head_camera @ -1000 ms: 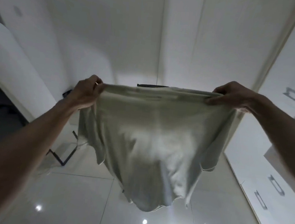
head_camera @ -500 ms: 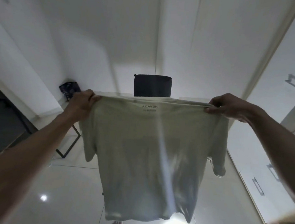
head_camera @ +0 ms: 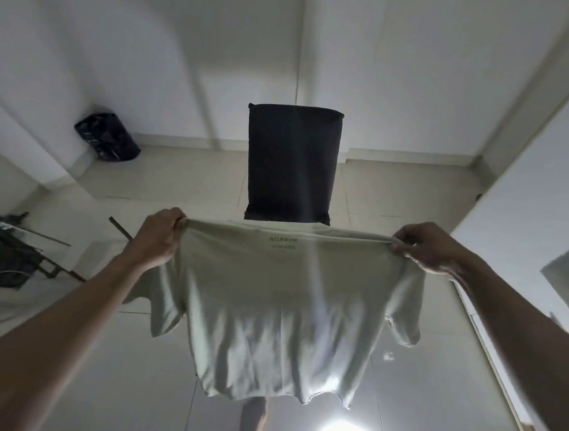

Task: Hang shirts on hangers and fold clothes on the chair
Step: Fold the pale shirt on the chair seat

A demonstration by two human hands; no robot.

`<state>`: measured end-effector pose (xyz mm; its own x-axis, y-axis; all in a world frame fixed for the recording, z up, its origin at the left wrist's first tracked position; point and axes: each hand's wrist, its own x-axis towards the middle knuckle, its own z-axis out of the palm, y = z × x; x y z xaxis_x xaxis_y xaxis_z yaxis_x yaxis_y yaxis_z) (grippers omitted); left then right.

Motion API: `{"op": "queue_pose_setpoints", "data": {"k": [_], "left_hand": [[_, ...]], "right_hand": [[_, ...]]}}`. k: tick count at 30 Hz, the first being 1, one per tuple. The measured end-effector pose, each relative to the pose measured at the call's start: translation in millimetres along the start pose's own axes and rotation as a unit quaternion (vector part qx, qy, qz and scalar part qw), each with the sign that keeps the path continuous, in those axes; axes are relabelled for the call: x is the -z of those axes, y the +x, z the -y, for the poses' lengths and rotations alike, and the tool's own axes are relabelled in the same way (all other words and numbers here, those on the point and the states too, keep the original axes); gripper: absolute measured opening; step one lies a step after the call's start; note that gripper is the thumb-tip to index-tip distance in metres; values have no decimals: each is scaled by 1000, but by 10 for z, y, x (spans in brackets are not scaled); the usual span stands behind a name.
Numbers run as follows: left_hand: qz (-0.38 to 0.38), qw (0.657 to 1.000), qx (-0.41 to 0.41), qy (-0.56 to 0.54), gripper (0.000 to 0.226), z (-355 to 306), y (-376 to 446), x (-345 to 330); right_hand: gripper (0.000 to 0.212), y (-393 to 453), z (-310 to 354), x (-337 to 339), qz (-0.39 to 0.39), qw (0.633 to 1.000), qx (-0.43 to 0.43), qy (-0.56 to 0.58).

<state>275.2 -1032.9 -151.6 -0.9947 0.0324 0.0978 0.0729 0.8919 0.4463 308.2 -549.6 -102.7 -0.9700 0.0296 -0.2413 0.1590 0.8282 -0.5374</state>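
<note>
A pale green T-shirt (head_camera: 278,311) hangs spread out in front of me, stretched flat by its shoulders, hem down, with small mirrored lettering near the collar. My left hand (head_camera: 157,235) grips the left shoulder of the shirt. My right hand (head_camera: 425,246) pinches the right shoulder. Both sleeves droop at the sides. Behind the shirt stands a chair with a dark backrest (head_camera: 293,161); its seat is hidden by the cloth.
A dark bag (head_camera: 107,136) lies on the floor at the back left by the wall. A black metal frame with cables (head_camera: 8,253) stands at the left. White cabinet fronts (head_camera: 536,189) line the right side. The glossy tiled floor (head_camera: 116,389) reflects a lamp.
The view has tilted down, and the chair's backrest and the floor have come into sight. The shirt, bunched a second ago, now hangs flat and lower, held by the same grips.
</note>
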Motion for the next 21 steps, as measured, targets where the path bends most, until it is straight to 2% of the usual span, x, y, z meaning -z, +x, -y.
{"op": "queue_pose_setpoints", "data": {"k": [6,13,18,21], "left_hand": [[71,996,46,16,26,425,1268,-971],[131,987,82,33,21,1082,2607,-2349],[135,985,94,59,19,1342,3323,-3204],[127,982,100,95,23,1396,3599,-3581]], "right_hand": [[9,1491,-117,-542,25,997,-75,-22],[10,3210,-613,-1607,2,988,-149,-36],[18,4175,-947,-2335,-51,980,-173,-85],[19,4527,-1022,-2607,-110,964,-214,-112]]}}
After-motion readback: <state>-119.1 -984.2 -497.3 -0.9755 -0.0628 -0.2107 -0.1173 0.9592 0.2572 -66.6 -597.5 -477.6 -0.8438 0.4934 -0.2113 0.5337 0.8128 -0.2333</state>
